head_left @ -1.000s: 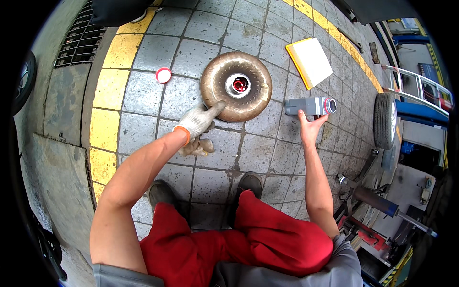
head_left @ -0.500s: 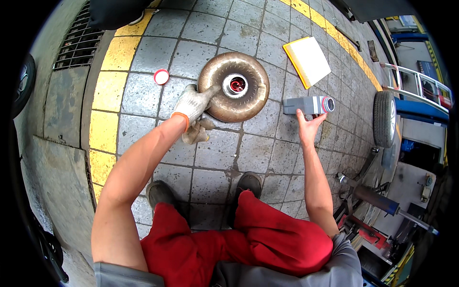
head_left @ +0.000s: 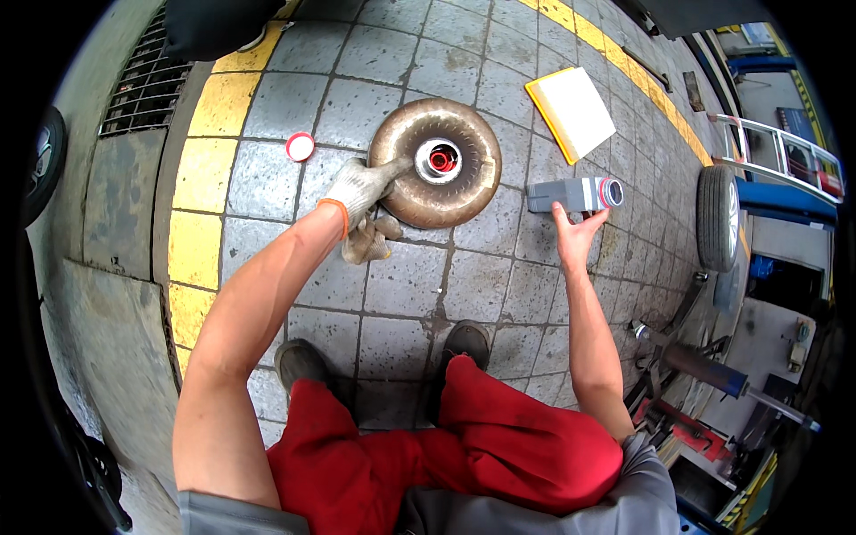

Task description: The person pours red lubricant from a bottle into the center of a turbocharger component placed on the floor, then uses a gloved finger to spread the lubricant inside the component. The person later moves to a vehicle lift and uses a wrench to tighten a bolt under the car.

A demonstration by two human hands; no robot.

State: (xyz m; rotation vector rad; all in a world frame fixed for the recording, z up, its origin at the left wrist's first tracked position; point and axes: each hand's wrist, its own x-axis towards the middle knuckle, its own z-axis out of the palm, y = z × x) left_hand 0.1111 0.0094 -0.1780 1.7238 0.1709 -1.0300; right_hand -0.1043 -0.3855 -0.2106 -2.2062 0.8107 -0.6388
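Note:
A bronze doughnut-shaped metal housing point(head_left: 465, 196) lies on the tiles, red liquid visible inside its silver central hub point(head_left: 440, 160). My left hand point(head_left: 357, 192), in a whitish knit glove, grips the housing's left rim. A crumpled dirty glove point(head_left: 367, 245) lies just below that hand. My bare right hand point(head_left: 580, 227) holds a grey bottle point(head_left: 566, 194) on its side, its open-looking, red-ringed neck pointing right. A red and white cap point(head_left: 300, 146) lies left of the housing. A white filter panel with yellow edging point(head_left: 575, 111) lies beyond the bottle.
A metal drain grate point(head_left: 134, 85) and a tyre point(head_left: 45, 165) are at left. Someone's dark-clad leg point(head_left: 214, 27) is at top left. At right are an upright wheel point(head_left: 716, 218), an aluminium ladder point(head_left: 776, 156), lift equipment point(head_left: 713, 374) and a yellow floor line point(head_left: 664, 111).
My left hand has moved up along the housing's left rim, and the housing appears slightly further left in view. My right hand still holds the bottle in about the same position.

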